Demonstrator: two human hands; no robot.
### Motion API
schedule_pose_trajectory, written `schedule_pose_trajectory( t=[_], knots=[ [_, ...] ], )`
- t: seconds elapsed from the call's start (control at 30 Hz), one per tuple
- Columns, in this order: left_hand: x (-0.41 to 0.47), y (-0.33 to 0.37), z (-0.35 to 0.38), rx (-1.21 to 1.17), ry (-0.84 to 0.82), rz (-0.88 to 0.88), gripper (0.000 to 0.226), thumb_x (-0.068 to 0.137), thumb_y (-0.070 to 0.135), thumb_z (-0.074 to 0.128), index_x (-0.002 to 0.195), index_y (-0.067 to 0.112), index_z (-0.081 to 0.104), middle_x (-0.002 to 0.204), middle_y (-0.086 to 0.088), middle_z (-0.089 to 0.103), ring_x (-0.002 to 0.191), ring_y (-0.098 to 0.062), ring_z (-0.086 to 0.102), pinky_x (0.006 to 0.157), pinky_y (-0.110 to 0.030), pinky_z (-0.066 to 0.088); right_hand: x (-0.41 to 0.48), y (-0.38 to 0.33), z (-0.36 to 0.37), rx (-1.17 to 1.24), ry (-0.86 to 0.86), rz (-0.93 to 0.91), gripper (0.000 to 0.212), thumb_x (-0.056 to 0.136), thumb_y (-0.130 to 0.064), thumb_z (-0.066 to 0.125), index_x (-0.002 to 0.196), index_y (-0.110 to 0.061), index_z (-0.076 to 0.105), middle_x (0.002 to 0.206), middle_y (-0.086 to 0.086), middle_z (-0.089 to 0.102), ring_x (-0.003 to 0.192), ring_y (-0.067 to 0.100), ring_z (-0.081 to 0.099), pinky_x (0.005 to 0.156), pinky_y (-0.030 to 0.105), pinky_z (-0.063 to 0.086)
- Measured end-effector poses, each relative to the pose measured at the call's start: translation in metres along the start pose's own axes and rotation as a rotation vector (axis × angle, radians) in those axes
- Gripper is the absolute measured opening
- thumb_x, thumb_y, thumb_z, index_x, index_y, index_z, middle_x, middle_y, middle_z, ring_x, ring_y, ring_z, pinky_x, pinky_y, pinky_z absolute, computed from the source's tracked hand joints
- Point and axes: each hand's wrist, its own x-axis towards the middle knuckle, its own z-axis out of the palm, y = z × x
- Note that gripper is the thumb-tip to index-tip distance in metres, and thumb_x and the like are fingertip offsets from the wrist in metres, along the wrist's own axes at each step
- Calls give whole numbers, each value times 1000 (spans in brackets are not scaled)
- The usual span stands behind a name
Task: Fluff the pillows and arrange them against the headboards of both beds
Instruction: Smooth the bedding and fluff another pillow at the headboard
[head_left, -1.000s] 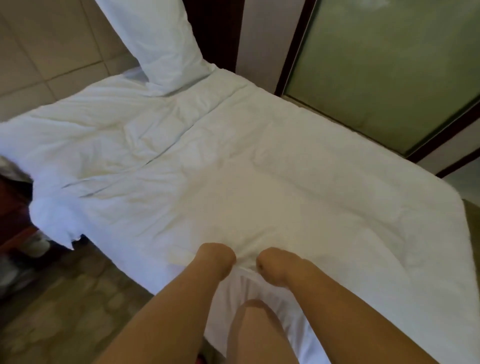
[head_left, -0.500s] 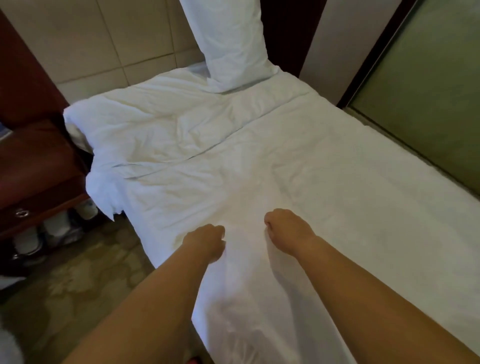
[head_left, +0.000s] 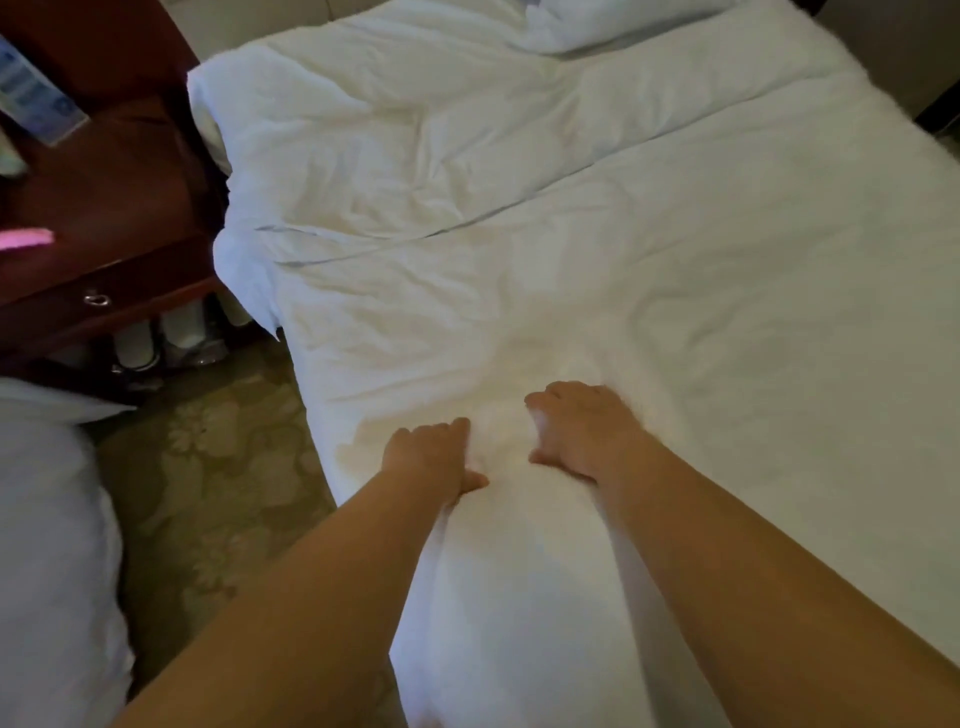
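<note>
You're leaning over the bed with both arms stretched out, and your left hand (head_left: 434, 457) is lying palm-down on a white pillow (head_left: 519, 571), fingers loosely spread, thumb tucked against the fabric, not gripping anything. Your right hand (head_left: 579, 428) is doing the same just beside it at about 1 o'clock, fingers splayed and pressing into the soft top of that pillow. The pillow is looking plump and bright white, bulging up between your forearms and running from your hands down toward 6 o'clock, lying on the wrinkled white duvet (head_left: 675, 270). A second pillow (head_left: 613, 21) is showing up at 12 o'clock at the far end of the bed, only partly in view, creased and slumped. Over at 9 o'clock a dark wooden nightstand (head_left: 104, 208) is standing just beside the bed, and at 7 o'clock the white edge of the other bed (head_left: 52, 545) is peeking in, with patterned carpet (head_left: 218, 478) between.
</note>
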Motion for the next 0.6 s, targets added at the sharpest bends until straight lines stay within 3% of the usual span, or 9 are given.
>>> schedule_pose_trajectory(
  t=[0.13,0.27,0.33,0.4,0.5,0.6],
  knots=[
    [23,18,35,34,11,56,82,80,60,60,142,19,26,136,-4,51,122,-26,51,97,-38,36,2,9,62,70,-3,-10,79,81,-48,63,147,-28,25,153,4,29,142,22,23,113,37,17],
    [32,17,52,-37,-24,-111,83,75,71,56,133,15,38,128,-7,52,115,-27,54,91,-36,40,20,17,74,-31,-30,-27,94,77,-55,64,151,-32,10,160,2,10,148,20,5,117,44,0],
    [34,15,55,-42,-65,-138,77,74,74,53,127,19,45,123,-4,56,112,-25,56,86,-34,40,26,18,73,-84,-67,-51,88,76,-59,62,148,-32,20,156,3,22,145,21,14,116,49,-2],
    [33,16,52,-69,-118,-110,65,77,73,49,120,24,50,119,0,60,111,-23,57,82,-33,37,25,15,71,-107,-71,-60,67,79,-57,58,137,-28,39,140,3,43,134,25,33,114,51,6],
    [19,21,45,-78,-112,-56,54,85,69,41,114,26,55,115,2,63,109,-22,58,81,-32,37,13,9,60,-144,-45,-12,32,90,-39,49,115,-21,56,120,4,60,114,26,52,100,42,31],
    [-7,28,37,-8,5,-11,47,92,63,35,109,25,57,112,1,65,106,-21,60,85,-32,38,-10,0,43,-156,-128,100,26,94,-22,44,108,-20,65,113,1,66,108,22,59,93,37,36]
  ],
)
